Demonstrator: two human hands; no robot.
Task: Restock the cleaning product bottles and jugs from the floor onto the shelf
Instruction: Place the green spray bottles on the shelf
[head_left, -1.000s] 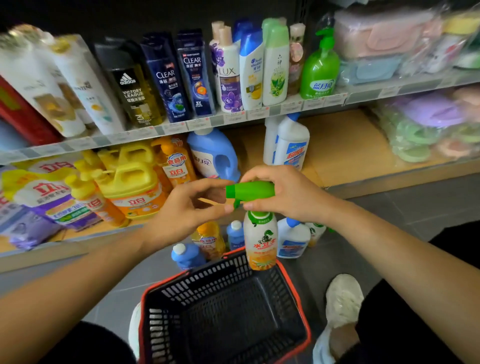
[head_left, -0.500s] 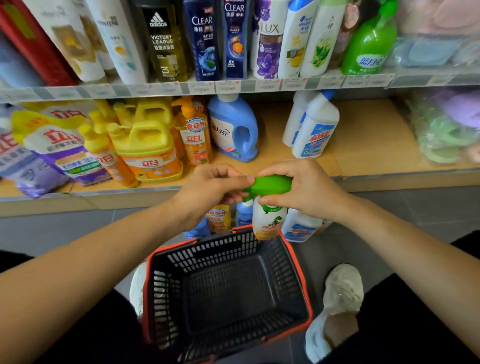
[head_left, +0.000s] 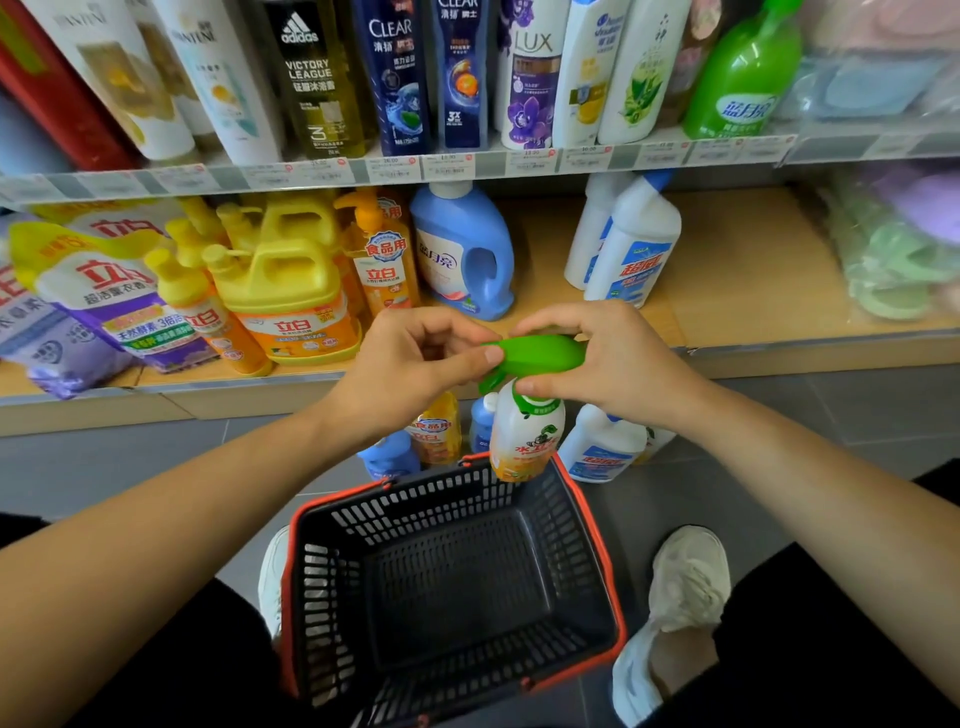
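A white spray bottle (head_left: 524, 436) with a green trigger head hangs in the air above the far rim of the basket. My right hand (head_left: 608, 358) grips the green head from the right. My left hand (head_left: 415, 364) pinches the nozzle end with thumb and fingers. On the floor behind the bottle stand an orange bottle (head_left: 434, 428), a small blue-capped bottle (head_left: 482, 423), a blue jug (head_left: 387, 457) and a white bottle with a blue label (head_left: 602, 447). The lower wooden shelf (head_left: 753, 280) has bare board at the right.
A black basket with a red rim (head_left: 597, 545) sits on the floor between my feet, nothing in it. The lower shelf holds yellow jugs (head_left: 283, 291), a blue jug (head_left: 465, 254) and white bottles (head_left: 634, 249). Shampoo bottles fill the upper shelf (head_left: 467, 166).
The view has tipped down and drawn nearer to the shelf. My left hand has closed on the nozzle of the spray bottle, which my right hand keeps holding by its head.
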